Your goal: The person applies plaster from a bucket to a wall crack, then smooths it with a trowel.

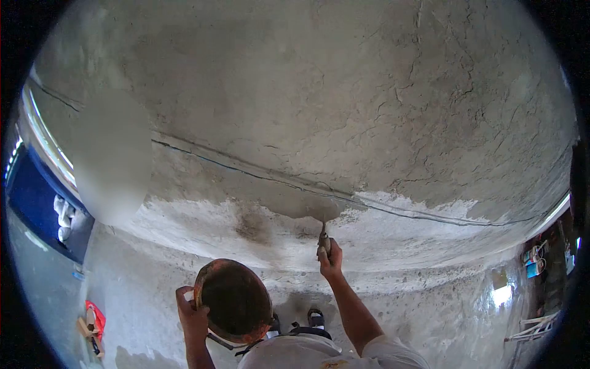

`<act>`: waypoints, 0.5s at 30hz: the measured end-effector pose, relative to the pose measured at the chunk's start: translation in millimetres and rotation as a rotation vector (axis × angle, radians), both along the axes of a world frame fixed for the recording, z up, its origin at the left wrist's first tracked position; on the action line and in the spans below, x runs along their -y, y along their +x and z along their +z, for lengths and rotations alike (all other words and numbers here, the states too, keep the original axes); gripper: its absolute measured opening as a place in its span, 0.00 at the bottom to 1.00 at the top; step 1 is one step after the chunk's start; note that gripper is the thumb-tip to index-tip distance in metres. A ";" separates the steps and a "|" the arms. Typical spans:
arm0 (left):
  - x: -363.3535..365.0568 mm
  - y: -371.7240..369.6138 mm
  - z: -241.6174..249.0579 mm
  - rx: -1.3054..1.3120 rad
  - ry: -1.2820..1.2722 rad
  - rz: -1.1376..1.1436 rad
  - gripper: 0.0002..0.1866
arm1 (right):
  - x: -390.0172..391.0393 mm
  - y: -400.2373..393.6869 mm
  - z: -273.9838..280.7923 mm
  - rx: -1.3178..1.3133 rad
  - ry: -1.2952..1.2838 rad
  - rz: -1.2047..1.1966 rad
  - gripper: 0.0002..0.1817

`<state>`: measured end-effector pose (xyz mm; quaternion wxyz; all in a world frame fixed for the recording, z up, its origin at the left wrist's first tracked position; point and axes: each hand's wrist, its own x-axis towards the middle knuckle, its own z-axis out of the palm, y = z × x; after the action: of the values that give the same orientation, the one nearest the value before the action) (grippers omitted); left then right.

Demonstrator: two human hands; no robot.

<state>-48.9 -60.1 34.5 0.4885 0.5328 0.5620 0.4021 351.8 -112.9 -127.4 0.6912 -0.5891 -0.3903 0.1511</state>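
Note:
My left hand (193, 313) grips the near left rim of a round, rust-stained pan (253, 336), its thumb over the edge. The pan is tilted and dark inside; I cannot make out how much is in it. In my right hand (332, 259) is a trowel (324, 229), seen nearly edge-on, its fingers wrapped around the handle. The trowel's blade meets the wall (369, 80) where wet-looking grey plaster borders a white lower band (393, 230). A dark smudge (252, 224) marks that band left of the trowel.
A thin cable (246, 172) runs across the wall above the trowel. My feet (315, 318) stand on a wet concrete floor (147, 277). At left lie a red bag (96, 317) and a blue doorway (37, 190); blue-labelled buckets (533, 269) and a white rack (534, 326) are at right.

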 end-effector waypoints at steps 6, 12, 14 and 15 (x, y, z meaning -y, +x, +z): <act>7.7 -4.0 5.0 -0.054 -0.086 0.033 0.33 | 11.4 -17.9 -29.8 -0.268 0.198 0.092 0.16; 19.5 -1.0 11.0 -0.098 -0.101 0.068 0.33 | -1.0 -29.6 -25.3 -0.296 0.156 0.088 0.20; 20.6 -11.6 -1.9 -0.061 -0.099 0.062 0.33 | -13.1 -32.9 -20.5 -0.299 0.236 0.119 0.17; 18.9 -16.4 -7.0 -0.021 -0.097 0.056 0.33 | -20.3 -34.6 -17.8 -0.297 0.237 0.117 0.17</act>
<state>-65.4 -79.0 27.5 0.4963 0.4966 0.6009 0.3821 317.2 -92.6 -145.2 0.7958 -0.4510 -0.3327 0.2294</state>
